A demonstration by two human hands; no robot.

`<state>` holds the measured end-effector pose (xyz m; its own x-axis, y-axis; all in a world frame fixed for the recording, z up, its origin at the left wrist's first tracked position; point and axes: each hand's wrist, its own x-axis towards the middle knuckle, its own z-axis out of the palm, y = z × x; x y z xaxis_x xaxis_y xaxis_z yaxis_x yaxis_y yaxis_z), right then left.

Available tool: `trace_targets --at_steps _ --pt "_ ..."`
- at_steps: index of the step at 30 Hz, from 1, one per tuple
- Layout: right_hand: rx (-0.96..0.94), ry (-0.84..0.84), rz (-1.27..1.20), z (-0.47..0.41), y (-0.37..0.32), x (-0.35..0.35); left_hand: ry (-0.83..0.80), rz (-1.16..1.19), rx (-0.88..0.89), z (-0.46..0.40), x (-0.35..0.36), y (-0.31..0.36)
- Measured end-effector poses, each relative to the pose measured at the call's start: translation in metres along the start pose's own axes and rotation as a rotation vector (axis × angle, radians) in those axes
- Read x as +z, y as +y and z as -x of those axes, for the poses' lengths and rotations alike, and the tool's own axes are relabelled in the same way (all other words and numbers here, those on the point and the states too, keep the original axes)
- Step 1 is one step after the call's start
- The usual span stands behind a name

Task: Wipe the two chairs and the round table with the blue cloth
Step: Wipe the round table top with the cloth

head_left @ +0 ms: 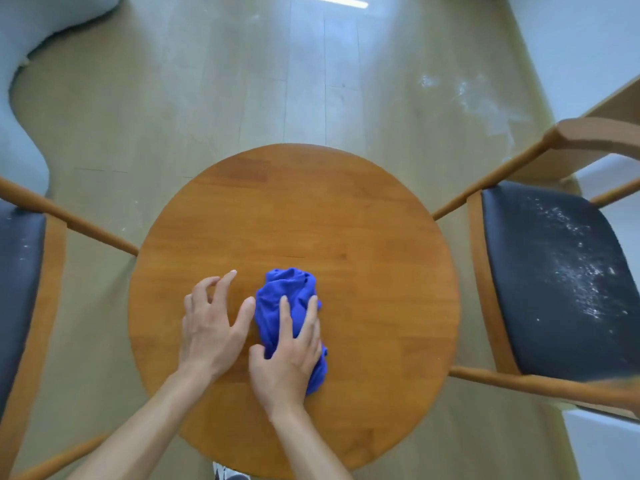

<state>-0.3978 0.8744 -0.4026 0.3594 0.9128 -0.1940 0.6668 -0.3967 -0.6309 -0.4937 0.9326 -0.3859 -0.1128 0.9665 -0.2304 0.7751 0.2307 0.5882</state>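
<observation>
Your right hand (287,358) presses flat on the crumpled blue cloth (287,299) at six o'clock on the round wooden table (294,209); your left hand (213,323) rests spread beside it, with white-speckled black chair seats (561,271) flanking.

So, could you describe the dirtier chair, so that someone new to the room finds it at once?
Start from the round wooden table in the middle of the floor. The chair stands on its right side, with a wooden frame and a dark seat. Unlike the chair on the left, its seat carries a wide scatter of white powder.
</observation>
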Motion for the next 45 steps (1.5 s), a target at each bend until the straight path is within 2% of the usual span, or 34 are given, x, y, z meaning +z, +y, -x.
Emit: trace_targets --at_steps 2,4,7,9,12,16,20,24,27,28,30,32,34,37,41,43,45 --pt "-0.054 -0.081 -0.161 -0.008 0.021 -0.025 -0.025 0.042 0.028 0.011 0.015 0.020" --pt "-0.107 -0.020 -0.153 -0.023 0.060 -0.055 -0.058 -0.032 0.077 0.023 0.036 0.034" --pt "-0.130 0.109 0.063 -0.050 0.114 -0.097 -0.076 -0.173 0.105 0.034 0.067 0.050" --pt "-0.216 0.097 0.221 -0.055 0.135 -0.105 -0.026 -0.200 0.098 0.033 0.082 0.055" --pt "-0.286 0.066 0.205 -0.052 0.142 -0.103 0.062 -0.223 0.131 0.023 0.094 0.049" --pt "-0.159 0.144 -0.014 -0.036 0.143 -0.103 0.081 -0.235 0.231 0.003 0.104 0.061" --pt "0.005 0.273 -0.201 -0.035 0.166 -0.126 0.017 -0.224 0.333 0.012 0.138 0.110" --pt "0.178 0.431 -0.297 -0.041 0.192 -0.161 -0.163 -0.163 0.441 0.079 0.188 0.172" --pt "0.228 0.459 -0.275 -0.040 0.205 -0.177 -0.333 0.024 0.401 0.102 0.201 0.198" --pt "0.215 0.451 -0.244 -0.037 0.205 -0.177 -0.359 0.095 0.375 0.095 0.196 0.197" --pt "0.198 0.401 -0.115 -0.030 0.193 -0.164 -0.301 0.095 0.368 0.066 0.176 0.181" --pt "0.227 0.327 0.090 -0.023 0.173 -0.137 -0.152 -0.098 0.382 0.026 0.152 0.151" --pt "0.272 0.302 0.222 -0.024 0.159 -0.117 -0.093 -0.293 0.331 -0.010 0.128 0.118" --pt "0.179 0.360 0.310 -0.039 0.177 -0.117 -0.101 -0.493 0.282 -0.039 0.104 0.076" --pt "-0.053 0.361 0.410 -0.084 0.212 -0.145 -0.115 -0.583 0.305 -0.051 0.099 0.050" --pt "-0.037 0.394 0.397 -0.120 0.213 -0.155 -0.087 -0.595 0.326 -0.051 0.103 0.045" --pt "0.087 0.457 0.342 -0.158 0.202 -0.156 -0.058 -0.598 0.333 -0.051 0.106 0.042"
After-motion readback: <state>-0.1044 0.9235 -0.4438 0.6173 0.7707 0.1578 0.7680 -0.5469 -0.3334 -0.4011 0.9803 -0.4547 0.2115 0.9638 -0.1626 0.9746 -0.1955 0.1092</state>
